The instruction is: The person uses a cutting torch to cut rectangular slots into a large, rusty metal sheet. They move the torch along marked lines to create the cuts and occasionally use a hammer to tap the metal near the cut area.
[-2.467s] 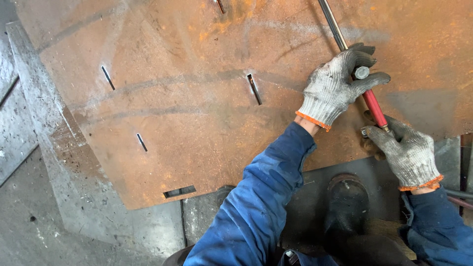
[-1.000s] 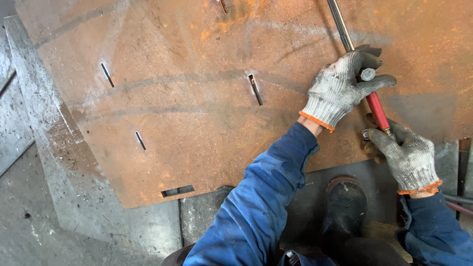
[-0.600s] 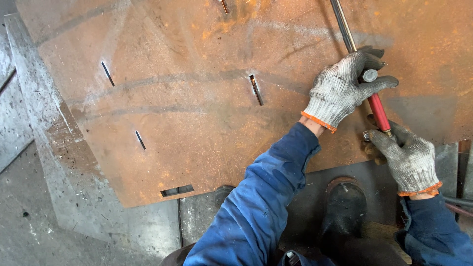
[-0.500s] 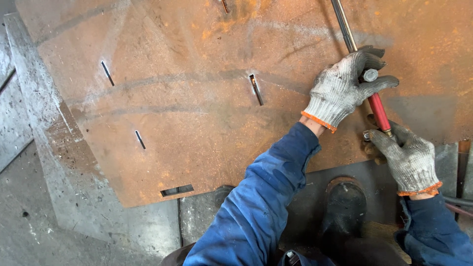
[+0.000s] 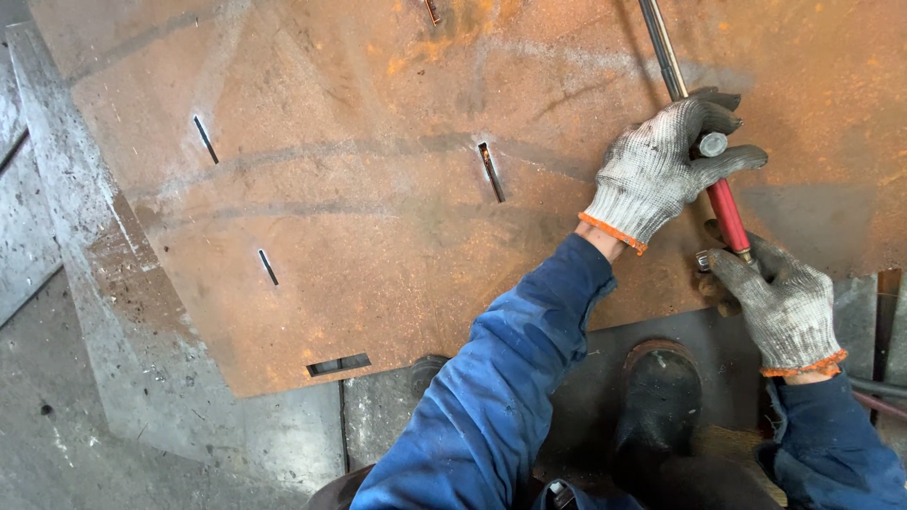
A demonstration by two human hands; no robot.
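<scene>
A large rusty steel plate point(image 5: 378, 189) with several narrow cut slots fills most of the view. A long metal torch point(image 5: 727, 210) with a red handle section and a grey tube runs from the top edge down to the lower right. My left hand point(image 5: 661, 165), in a white knit glove with an orange cuff, is wrapped around the tube beside a grey knob. My right hand point(image 5: 779, 302), gloved the same way, grips the lower end of the red handle near the plate's edge.
The plate rests on a grey steel table point(image 5: 85, 312) that shows at the left and bottom. My dark boot point(image 5: 661, 397) stands below the plate edge. Hoses point(image 5: 879, 392) trail off at the right edge.
My left hand and the torch have drifted slightly right along the plate. My right hand has shifted its grip a little at the handle's lower end.
</scene>
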